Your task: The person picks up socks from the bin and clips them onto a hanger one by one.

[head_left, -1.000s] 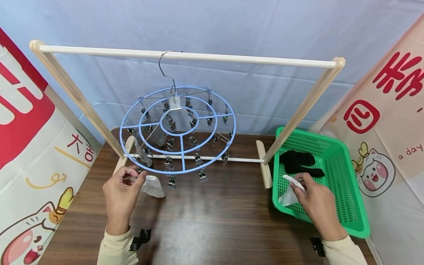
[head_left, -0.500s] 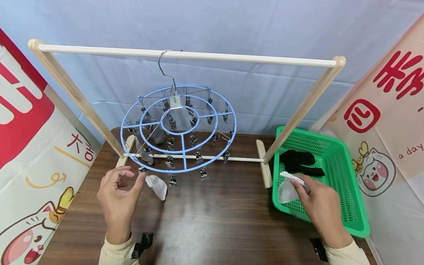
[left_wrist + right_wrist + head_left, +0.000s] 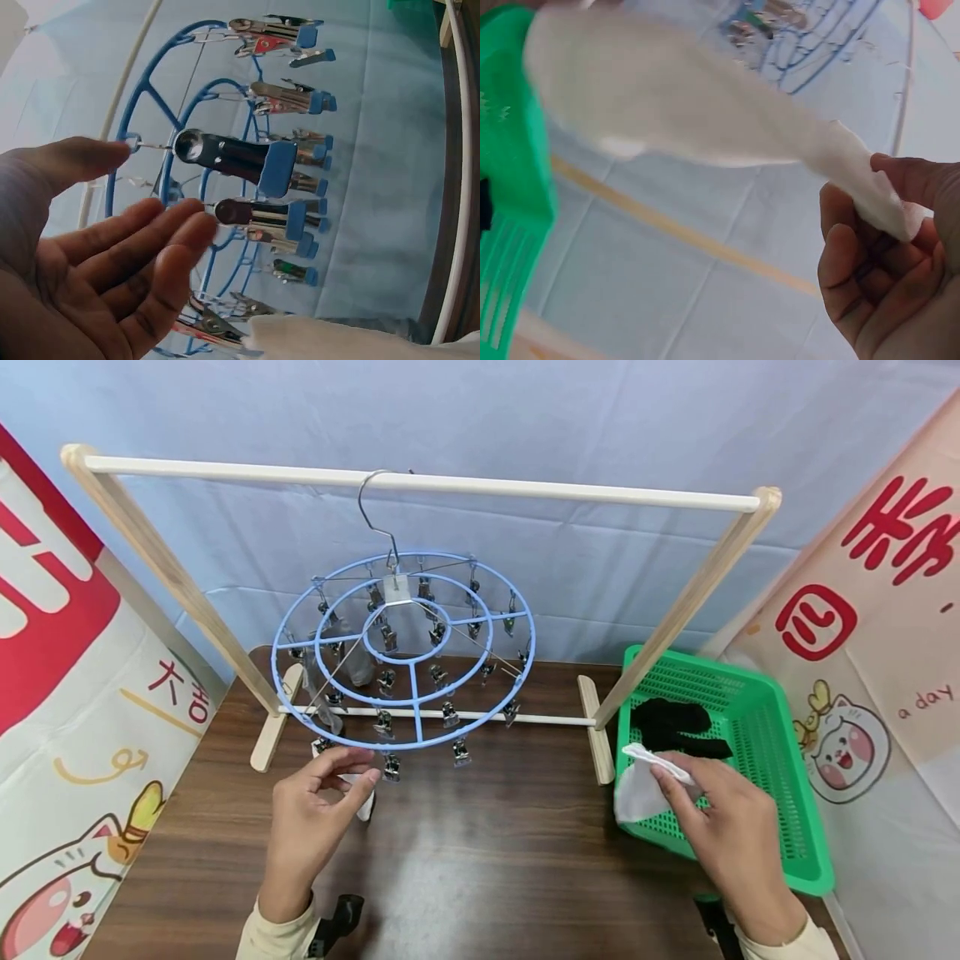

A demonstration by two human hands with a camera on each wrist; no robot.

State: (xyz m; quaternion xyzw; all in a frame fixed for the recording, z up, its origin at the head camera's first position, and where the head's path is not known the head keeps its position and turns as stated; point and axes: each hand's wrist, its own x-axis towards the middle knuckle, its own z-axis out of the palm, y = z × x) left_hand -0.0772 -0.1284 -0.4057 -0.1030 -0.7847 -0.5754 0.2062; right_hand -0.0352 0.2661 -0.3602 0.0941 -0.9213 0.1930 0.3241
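My right hand [image 3: 720,827] pinches a white sock [image 3: 641,789] by its cuff, thumb on top, and the rest droops over the basket's near left rim. In the right wrist view the sock [image 3: 682,97] stretches away from the fingers. My left hand [image 3: 318,827] is at the near left of the blue round clip hanger [image 3: 417,745], fingers loosely bent and thumb apart, holding nothing. A metal clip [image 3: 232,157] with a blue tip hangs just past those fingers in the left wrist view. Another white sock [image 3: 366,810] hangs at that side, mostly hidden behind the left hand.
The hanger hooks over the white rod [image 3: 525,487] of a wooden stand. Grey socks [image 3: 356,664] hang at its left. A green basket [image 3: 806,827] with black socks [image 3: 671,717] stands at the right, on the brown table [image 3: 480,860].
My left hand has come away from the clip with the hanging white sock and moved right, towards another clip. My right hand has drawn the white sock slightly left, over the basket's rim.
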